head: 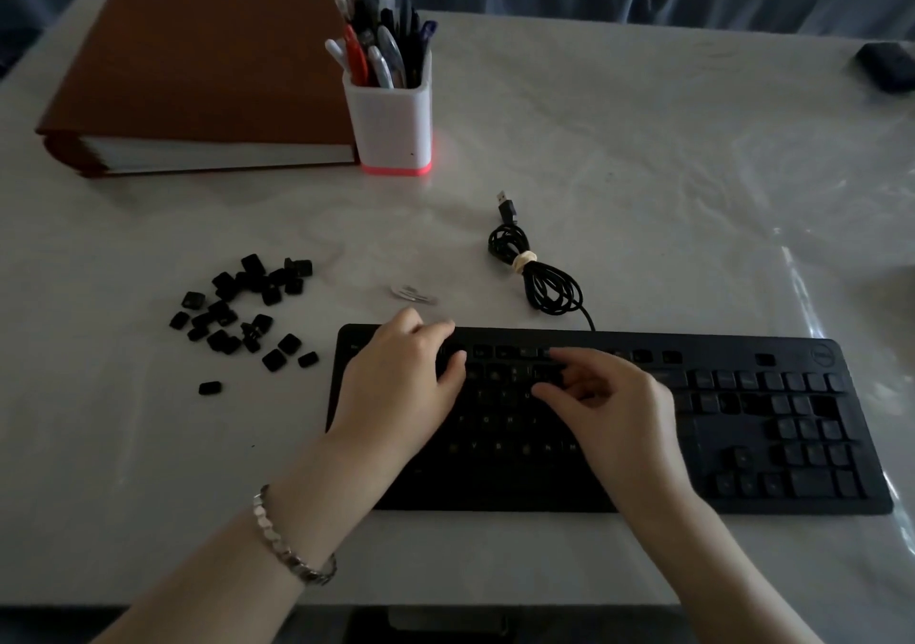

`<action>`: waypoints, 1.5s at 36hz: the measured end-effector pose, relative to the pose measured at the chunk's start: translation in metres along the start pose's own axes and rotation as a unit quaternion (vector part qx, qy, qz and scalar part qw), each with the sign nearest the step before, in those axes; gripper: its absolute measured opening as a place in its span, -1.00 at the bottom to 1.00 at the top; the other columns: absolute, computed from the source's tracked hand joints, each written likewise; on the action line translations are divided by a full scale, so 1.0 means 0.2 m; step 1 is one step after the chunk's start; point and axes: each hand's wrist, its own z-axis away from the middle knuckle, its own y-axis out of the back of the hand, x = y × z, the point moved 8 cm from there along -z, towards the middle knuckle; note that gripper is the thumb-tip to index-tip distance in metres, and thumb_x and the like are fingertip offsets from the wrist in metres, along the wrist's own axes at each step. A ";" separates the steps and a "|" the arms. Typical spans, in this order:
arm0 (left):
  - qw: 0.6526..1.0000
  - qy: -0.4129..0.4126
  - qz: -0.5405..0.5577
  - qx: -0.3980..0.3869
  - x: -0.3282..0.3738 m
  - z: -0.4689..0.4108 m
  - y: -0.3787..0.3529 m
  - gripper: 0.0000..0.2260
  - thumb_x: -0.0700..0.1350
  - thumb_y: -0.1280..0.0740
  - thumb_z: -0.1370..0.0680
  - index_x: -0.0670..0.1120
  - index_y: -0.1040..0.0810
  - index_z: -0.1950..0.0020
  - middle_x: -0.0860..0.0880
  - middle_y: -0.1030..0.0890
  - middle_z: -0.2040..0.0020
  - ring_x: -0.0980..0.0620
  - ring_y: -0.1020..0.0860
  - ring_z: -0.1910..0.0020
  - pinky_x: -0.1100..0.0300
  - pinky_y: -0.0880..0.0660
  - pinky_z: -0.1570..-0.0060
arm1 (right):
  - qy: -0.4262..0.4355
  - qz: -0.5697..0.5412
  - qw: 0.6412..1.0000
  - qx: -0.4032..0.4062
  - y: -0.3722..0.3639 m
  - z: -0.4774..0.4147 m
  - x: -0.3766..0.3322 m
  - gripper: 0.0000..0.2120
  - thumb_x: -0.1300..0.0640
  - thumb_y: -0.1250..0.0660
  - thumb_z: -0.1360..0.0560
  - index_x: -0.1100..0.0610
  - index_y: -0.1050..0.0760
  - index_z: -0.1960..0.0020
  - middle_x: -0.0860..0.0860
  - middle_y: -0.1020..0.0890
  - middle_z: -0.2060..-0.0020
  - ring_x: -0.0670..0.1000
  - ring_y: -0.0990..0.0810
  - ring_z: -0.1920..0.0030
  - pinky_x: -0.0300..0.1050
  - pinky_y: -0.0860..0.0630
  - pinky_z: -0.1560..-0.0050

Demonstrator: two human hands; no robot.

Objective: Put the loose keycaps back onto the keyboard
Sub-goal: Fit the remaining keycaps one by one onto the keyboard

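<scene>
At the upper left of the frame a thick brown binder point(198, 74) lies flat, its white page block facing the viewer. Below it, at left centre, the loose keycaps point(242, 307) lie scattered on the table point(643, 173), which is pale and covered with a wrinkled, glossy clear sheet. The caps are small black plastic squares and tumbled at odd angles, and no legends can be read on them. A metal link bracelet point(292, 544) circles the left wrist at the lower left.

Right of the binder stands a white, round-cornered pen holder point(391, 123) with a glowing pink base, packed with pens. A small silvery object point(413, 293) lies just above the keyboard's top edge.

The left hand point(396, 381) rests on the upper left corner of the black keyboard point(742, 445), fingers relaxed and holding nothing. The keyboard's black cable point(539, 272) lies coiled above it, bound with a pale tie, its USB plug bare.

The right hand point(609, 411) hovers over the upper rows at centre, thumb and forefinger narrowly apart. I cannot tell whether a cap sits between them.

The keyboard fills the lower right. It is matte, with faint letter legends mid-board and several bare, dark sockets. A round Dell badge point(822, 357) marks its upper right corner.

A dark rounded object point(889, 67) sits at the frame's upper right edge.
</scene>
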 end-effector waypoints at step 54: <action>0.999 0.037 0.015 -0.017 0.00 0.02 -0.01 -0.64 -0.01 -0.28 -0.57 -0.04 -0.48 -0.35 0.09 -0.32 0.17 0.13 -0.32 0.23 0.41 -0.14 0.41 | 0.107 0.143 0.965 -0.194 -0.04 -0.16 -0.06 -0.86 0.14 -0.44 -0.42 0.05 -0.67 0.02 -0.24 -0.54 0.27 -0.29 -0.49 0.24 -0.57 -0.34 0.16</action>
